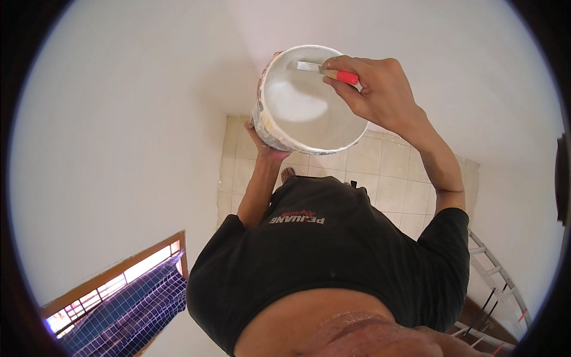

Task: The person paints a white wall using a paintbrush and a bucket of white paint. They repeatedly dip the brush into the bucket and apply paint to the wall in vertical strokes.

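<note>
My left hand [270, 149] holds a round paint bucket [263, 120] from below at its near left side; part of the hand is hidden under it. White paint [294, 100] shows inside, and the bucket's outside is crusted with dried paint. In my right hand [374, 85] is a paintbrush [330, 73], gripped between thumb and fingers by its wooden handle with a red end. The brush's white-coated bristles point left, inside the bucket's outline near the far inner wall. Whether they touch the wall, I cannot tell.
Pale walls [134, 134] meet in a corner beyond the bucket. Below lies a beige tiled floor [363, 154], with white specks near the wall. A wood-framed window [120, 267] with a checked cloth [129, 308] is at lower left. An aluminium ladder [495, 270] stands at lower right.
</note>
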Demonstrator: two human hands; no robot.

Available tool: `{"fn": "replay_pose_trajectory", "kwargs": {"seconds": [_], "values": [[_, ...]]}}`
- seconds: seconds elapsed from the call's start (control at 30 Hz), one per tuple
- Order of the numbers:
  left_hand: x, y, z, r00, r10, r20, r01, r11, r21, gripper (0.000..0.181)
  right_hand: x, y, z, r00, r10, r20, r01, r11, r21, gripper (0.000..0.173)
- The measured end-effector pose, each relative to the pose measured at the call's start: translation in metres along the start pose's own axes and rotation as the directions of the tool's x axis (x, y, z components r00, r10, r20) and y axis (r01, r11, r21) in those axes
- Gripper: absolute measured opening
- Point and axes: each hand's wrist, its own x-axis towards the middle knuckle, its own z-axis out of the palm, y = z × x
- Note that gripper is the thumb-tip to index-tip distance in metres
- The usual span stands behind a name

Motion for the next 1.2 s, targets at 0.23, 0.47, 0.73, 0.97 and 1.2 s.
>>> {"fn": "replay_pose_trajectory", "kwargs": {"seconds": [0.23,0.47,0.73,0.97,1.2], "values": [[0.02,0.0,-0.009,0.994,-0.013,0.11,0.019,0.998,-0.054,0.103,-0.023,-0.011,-0.027,0.925,-0.093,-0.368,0.156,0.977,0.146,0.016],[0.039,0.002,-0.02,0.963,-0.035,0.266,0.071,0.989,-0.126,0.102,-0.029,-0.018,-0.017,0.941,0.335,0.051,-0.28,0.684,0.674,0.015],[0.036,-0.003,0.009,0.982,0.004,0.189,0.008,0.998,-0.061,0.105,-0.016,0.011,-0.004,0.953,0.114,-0.28,0.012,0.911,0.412,0.016],[0.05,-0.007,-0.023,0.954,-0.136,0.269,0.167,0.981,-0.094,0.112,-0.027,0.016,-0.028,0.913,-0.026,-0.407,0.113,0.975,0.192,0.013],[0.057,-0.003,-0.021,0.892,-0.144,0.428,0.199,0.976,-0.086,0.109,-0.036,-0.015,-0.035,0.931,0.314,-0.185,-0.206,0.873,0.443,0.015]]}}
